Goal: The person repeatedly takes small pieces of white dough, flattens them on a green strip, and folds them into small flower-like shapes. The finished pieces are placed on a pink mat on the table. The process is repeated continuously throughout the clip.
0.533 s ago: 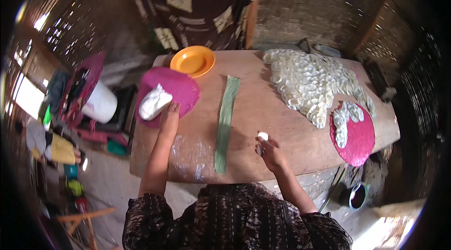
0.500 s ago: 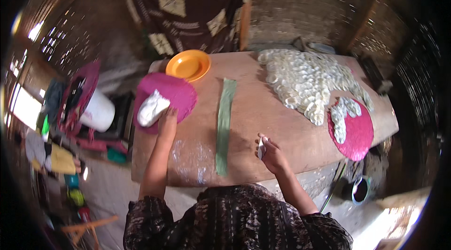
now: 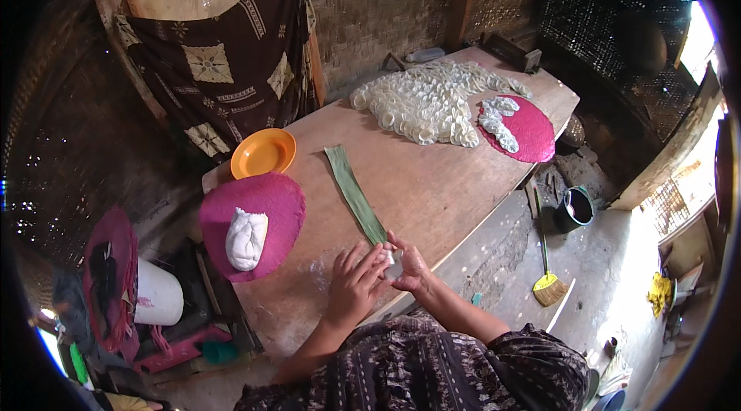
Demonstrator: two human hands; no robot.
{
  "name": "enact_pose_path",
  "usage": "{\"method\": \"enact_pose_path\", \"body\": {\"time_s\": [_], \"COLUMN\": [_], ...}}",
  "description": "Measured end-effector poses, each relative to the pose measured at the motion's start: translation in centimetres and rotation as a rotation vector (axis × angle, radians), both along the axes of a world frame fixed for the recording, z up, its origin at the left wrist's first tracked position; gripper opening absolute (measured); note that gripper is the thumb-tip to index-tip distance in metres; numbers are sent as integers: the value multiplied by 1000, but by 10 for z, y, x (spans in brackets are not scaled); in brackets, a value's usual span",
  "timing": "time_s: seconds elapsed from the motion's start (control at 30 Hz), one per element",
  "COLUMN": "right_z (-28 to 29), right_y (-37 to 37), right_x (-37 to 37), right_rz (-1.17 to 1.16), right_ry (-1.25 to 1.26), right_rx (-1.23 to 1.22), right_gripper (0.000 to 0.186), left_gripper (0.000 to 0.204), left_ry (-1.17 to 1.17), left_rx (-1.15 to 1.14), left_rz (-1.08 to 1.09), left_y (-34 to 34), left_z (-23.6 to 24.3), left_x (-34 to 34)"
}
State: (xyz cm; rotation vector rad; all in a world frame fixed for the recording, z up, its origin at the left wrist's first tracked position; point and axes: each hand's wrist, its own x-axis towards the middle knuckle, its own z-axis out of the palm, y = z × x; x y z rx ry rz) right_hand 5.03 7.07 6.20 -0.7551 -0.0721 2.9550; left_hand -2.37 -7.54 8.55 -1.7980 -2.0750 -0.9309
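Wooden tabletop (image 3: 421, 187) is covered toward its far right end by a broad spread of pale discs (image 3: 424, 106), so much appears already shaped. An unshaped dough lump (image 3: 247, 241) is left on the left-hand pink mat (image 3: 285, 210); the right-hand pink mat (image 3: 534, 131) is only partly covered. Near a green leaf strip (image 3: 353, 195), a small white dough piece (image 3: 394, 265) is grasped by the right hand (image 3: 412, 268); whether it is also gripped by the left hand (image 3: 356, 281) cannot be told.

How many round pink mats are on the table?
2: the left mat lies under the white dough lump, near the orange bowl; the right mat is partly covered by small pale pieces. The pale disc pile could hide more.
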Motion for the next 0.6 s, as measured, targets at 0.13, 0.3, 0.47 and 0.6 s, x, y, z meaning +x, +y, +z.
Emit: {"method": "enact_pose_path", "body": {"time_s": [0.13, 0.3, 0.47, 0.6], "right_z": [-20, -1, 21, 33], "right_y": [-3, -32, -107, -79], "right_x": [6, -22, -56, -92], "right_rz": [0, 241, 654, 933], "right_ry": [-55, 140, 362, 526], "right_rx": [339, 294, -56, 827], "right_gripper": [65, 68, 109, 75], "left_gripper": [53, 66, 45, 31], "left_ry": [-233, -114, 12, -497], "left_rx": [144, 212, 215, 575], "left_rz": [130, 239, 217, 181], "left_y": [-52, -98, -121, -141], "left_z": [11, 11, 4, 0], "left_x": [-16, -38, -59, -76]}}
